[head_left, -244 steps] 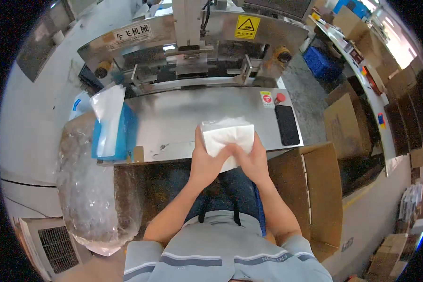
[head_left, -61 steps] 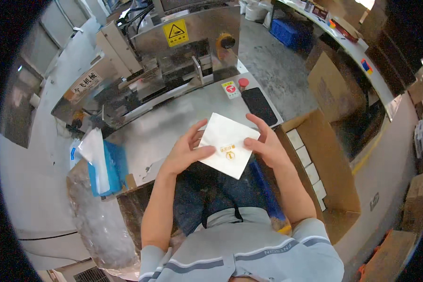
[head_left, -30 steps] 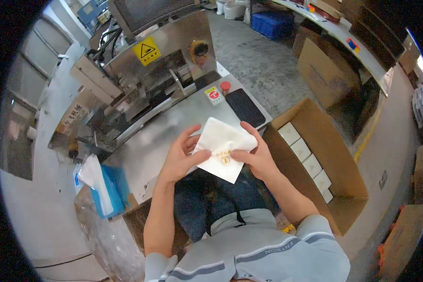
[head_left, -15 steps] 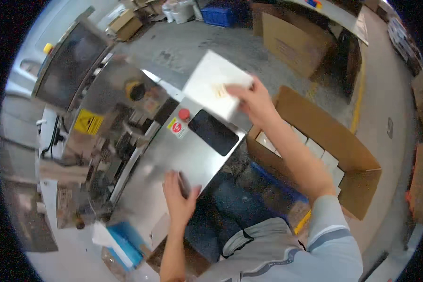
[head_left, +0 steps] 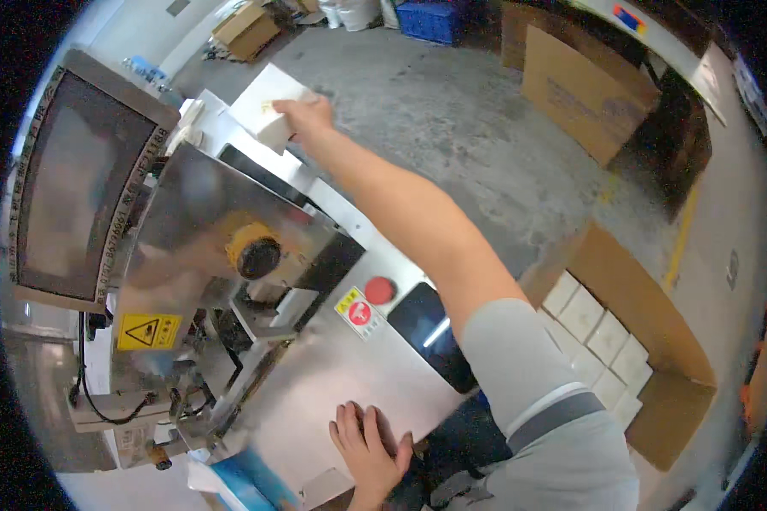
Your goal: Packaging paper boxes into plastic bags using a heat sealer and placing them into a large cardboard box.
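Note:
Gripped in my right hand (head_left: 308,117) is a white box (head_left: 268,89), tilted, with a small yellowish print on it. My right arm stretches forward, holding the box beyond the far end of a metal machine (head_left: 187,221). Whether the box touches the white surface behind it, I cannot tell. My left hand (head_left: 371,447) lies flat on the machine's bare metal worktop (head_left: 315,387), fingers spread and nothing in them. Beyond it on the worktop are a red button (head_left: 381,290) and a dark panel (head_left: 430,328).
To the right, an open cardboard carton (head_left: 669,426) holds several white boxes (head_left: 609,336). A screen (head_left: 85,187) rises at the left. A blue-and-white packet (head_left: 251,481) lies near the worktop's front. A blue crate (head_left: 426,23) stands on the floor at the back.
My right hand has carried the white box forward and left, from over the worktop's right edge to the machine's far end. My left hand stays on the worktop, and the view has shifted.

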Available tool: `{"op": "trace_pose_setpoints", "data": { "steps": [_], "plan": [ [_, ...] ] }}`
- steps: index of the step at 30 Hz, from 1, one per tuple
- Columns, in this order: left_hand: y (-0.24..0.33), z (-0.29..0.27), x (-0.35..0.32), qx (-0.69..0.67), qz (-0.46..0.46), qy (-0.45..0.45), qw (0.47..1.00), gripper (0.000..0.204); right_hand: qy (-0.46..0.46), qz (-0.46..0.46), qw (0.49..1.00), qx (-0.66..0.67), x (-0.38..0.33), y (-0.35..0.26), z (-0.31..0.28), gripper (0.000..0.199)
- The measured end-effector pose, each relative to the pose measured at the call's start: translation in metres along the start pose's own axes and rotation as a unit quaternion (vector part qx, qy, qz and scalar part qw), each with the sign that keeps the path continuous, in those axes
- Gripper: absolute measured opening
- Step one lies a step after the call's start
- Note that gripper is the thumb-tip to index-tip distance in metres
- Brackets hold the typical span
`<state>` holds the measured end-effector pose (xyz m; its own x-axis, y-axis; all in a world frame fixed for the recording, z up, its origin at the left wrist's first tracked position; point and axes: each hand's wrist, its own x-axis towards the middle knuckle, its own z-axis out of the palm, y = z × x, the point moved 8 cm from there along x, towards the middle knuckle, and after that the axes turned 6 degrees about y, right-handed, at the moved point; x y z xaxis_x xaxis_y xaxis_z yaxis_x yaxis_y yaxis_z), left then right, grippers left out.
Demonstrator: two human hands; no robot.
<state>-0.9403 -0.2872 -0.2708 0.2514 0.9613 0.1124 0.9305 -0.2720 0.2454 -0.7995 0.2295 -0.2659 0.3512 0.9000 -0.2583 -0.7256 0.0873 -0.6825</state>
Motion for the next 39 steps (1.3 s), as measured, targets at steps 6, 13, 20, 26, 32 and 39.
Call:
{"op": "trace_pose_setpoints", "data": {
  "steps": [6,13,20,26,32,39],
  "plan": [
    [-0.003,0.003,0.005,0.007,-0.010,-0.012,1.000,0.079,-0.056,0.003,0.990,-0.132,0.023,0.077,0.046,0.046],
    [-0.002,-0.006,0.000,0.034,-0.040,-0.018,0.998,0.076,-0.131,-0.040,0.873,-0.468,-0.008,0.071,0.031,0.056],
    [-0.006,-0.010,-0.002,-0.037,-0.005,0.047,0.998,0.069,-0.244,-0.083,0.847,-0.464,-0.074,-0.049,-0.042,0.045],
    [-0.049,-0.037,-0.047,-0.259,-0.060,0.143,0.953,0.015,-0.258,-0.119,0.898,-0.335,-0.263,-0.144,-0.057,0.038],
    [-0.244,-0.211,-0.183,-0.070,-0.305,0.492,0.812,0.023,-0.200,-0.215,0.910,-0.292,-0.414,-0.214,-0.166,0.028],
    [-0.441,-0.219,-0.271,0.051,-0.428,0.335,0.838,0.047,-0.183,-0.044,0.930,-0.315,-0.490,-0.122,-0.216,0.022]
  ]
}}
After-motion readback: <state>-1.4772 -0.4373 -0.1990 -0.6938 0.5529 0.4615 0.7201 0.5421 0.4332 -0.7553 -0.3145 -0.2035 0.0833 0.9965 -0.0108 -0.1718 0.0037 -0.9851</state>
